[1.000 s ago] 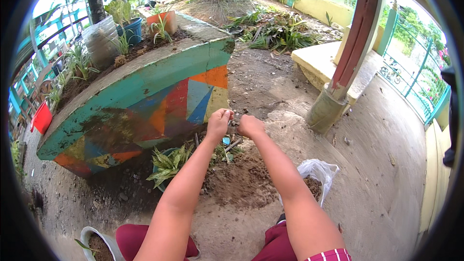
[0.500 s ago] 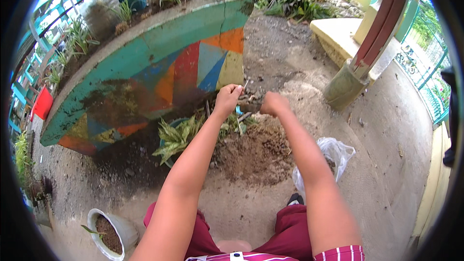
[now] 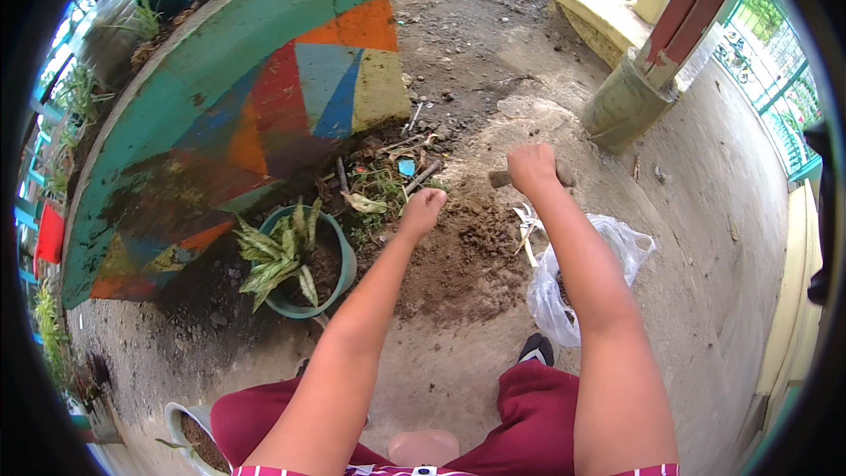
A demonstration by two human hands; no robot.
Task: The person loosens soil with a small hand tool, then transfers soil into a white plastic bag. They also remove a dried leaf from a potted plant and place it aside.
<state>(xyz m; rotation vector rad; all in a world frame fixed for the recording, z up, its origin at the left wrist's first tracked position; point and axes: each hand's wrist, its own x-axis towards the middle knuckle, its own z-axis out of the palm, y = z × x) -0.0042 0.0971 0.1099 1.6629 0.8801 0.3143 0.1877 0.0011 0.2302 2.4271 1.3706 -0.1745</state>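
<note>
Head view: your hands have just parted! Half a second ago they were close together by the plant litter; now your right hand clenches a short brownish tool near the far right edge of the loose soil, so it works apart. Your left hand, drawn back over the soil's left side, has curled fingers; I can't tell whether they pinch anything. The plastic bag lies right of the soil.

Both arms extend forward, left hand curled, right hand fisted farther out.
</note>
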